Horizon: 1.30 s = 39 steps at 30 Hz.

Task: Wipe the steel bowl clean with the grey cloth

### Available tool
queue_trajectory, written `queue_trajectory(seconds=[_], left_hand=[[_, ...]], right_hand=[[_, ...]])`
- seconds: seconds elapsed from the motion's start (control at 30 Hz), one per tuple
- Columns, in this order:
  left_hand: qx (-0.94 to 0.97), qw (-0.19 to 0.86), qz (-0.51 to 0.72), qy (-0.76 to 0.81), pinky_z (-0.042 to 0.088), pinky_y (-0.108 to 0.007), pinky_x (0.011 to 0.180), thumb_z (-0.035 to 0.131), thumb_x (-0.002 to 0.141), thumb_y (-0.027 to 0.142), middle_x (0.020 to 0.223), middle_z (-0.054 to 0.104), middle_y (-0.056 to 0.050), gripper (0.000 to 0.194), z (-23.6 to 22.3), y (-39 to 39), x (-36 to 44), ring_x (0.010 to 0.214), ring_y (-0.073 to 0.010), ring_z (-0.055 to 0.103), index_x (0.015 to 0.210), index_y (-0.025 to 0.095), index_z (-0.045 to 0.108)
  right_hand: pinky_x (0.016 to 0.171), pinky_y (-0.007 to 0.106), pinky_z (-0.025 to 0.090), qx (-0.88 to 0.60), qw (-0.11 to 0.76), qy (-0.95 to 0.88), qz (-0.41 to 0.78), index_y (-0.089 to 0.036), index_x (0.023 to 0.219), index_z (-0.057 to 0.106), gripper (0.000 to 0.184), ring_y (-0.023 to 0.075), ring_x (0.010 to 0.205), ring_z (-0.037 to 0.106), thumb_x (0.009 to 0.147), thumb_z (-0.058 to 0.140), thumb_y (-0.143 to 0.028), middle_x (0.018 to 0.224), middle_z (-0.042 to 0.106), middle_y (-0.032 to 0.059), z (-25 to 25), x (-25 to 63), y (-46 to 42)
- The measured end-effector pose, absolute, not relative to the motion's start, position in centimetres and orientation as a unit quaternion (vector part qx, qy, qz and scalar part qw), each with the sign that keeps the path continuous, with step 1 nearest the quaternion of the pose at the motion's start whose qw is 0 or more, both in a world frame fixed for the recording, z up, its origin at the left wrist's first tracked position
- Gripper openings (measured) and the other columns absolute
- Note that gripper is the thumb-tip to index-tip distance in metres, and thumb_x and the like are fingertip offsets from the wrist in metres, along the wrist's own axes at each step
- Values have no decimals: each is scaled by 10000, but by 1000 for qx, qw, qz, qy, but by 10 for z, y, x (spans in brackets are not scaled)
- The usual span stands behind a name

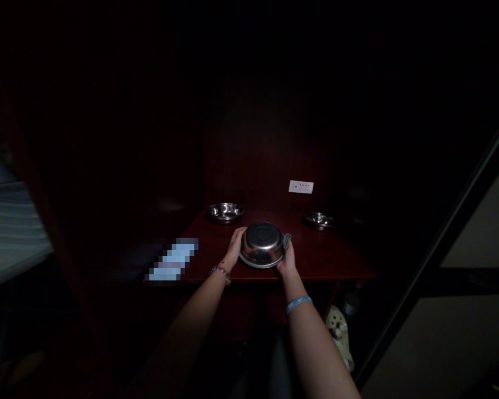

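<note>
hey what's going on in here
A person's left hand and right hand hold a metal bowl upside down, one on each side, at a dark red desk. A grey cloth is at the right hand, by the bowl's side. Farther back, a left-hand bowl and a right-hand bowl stand open side up.

Purplish beaded bracelet (220, 271) on left wrist (229, 262), blue band (298, 304) with white marking (300, 301) on right forearm (311, 338).
</note>
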<state>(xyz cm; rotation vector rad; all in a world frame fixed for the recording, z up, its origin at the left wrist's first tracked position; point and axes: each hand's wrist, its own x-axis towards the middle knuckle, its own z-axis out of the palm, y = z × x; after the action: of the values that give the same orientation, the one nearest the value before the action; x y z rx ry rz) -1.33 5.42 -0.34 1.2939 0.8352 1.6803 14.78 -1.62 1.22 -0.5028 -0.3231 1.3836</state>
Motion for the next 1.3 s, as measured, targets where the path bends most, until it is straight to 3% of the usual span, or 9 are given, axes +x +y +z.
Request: queue_trajectory(seconds=[0.17,0.47,1.3], left_hand=[[522,411,668,336,383,-374,1064,535,805,457,1106,667,-77,329,-3,54,-13,1111,-237,577,941,184,657],[520,410,668,339,397,-381,1058,537,806,446,1091,673,-73,320,-4,56,-14,1101,-230,587,937,181,662],[513,417,674,331,399,-393,1036,563,780,454,1077,674,-80,322,-4,56,-13,1083,-240,587,920,180,657]], right_hand=[[827,309,590,-210,725,-153,638,-215,847,717,282,151,789,720,896,503,-393,816,778,-5,13,148,-16],[880,338,576,-199,721,-180,639,-207,881,720,294,168,840,724,889,504,-407,876,782,17,10,148,-15],[849,354,587,-232,733,-184,613,-212,849,700,266,176,803,721,870,512,-400,798,768,26,9,148,-13]])
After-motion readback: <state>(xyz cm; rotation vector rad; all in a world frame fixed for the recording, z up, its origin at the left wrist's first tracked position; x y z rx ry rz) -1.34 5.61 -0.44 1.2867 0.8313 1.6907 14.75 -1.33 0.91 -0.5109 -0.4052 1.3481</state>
